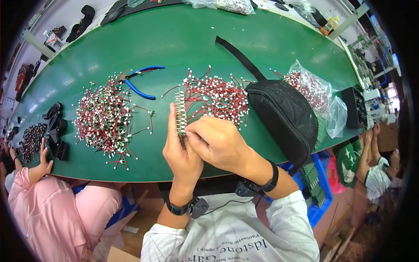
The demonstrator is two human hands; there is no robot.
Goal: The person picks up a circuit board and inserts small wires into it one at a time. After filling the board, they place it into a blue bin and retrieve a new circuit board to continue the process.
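Observation:
My left hand (181, 159) is closed on a narrow strip of small circuit boards (180, 111), held upright along the fingers, with a row of pale pins or leads sticking out at its sides. At the strip's lower end, my right hand (220, 142) has thumb and forefinger pinched together; whatever sits between those fingertips is too small to make out. Just beyond both hands lies a loose pile of short red wires with white connectors (222, 98), some reaching up to the strip.
Left of the hands is a heap of wired boards (104, 118) with blue-handled cutters (139, 91) at its far edge. A black mesh bag (283, 115) and a clear plastic bag of wires (312, 87) lie right. A co-worker in pink (48, 209) sits left; a blue crate (325, 187) stands below.

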